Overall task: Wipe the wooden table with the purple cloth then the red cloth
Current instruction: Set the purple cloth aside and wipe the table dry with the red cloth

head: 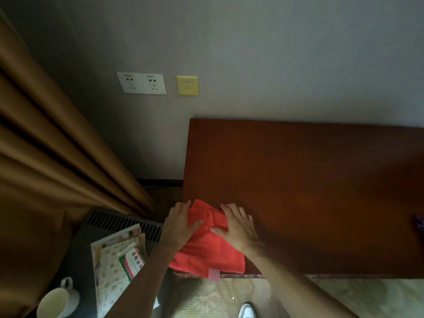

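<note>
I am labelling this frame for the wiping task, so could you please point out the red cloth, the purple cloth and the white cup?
red cloth point(207, 253): head view, on its flat middle.
purple cloth point(420, 222): head view, on the sliver showing at the right edge.
white cup point(55, 302): head view, on its inside.

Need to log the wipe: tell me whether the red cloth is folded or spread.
Spread, though bunched at its far end: red cloth lies open on the table.
</note>
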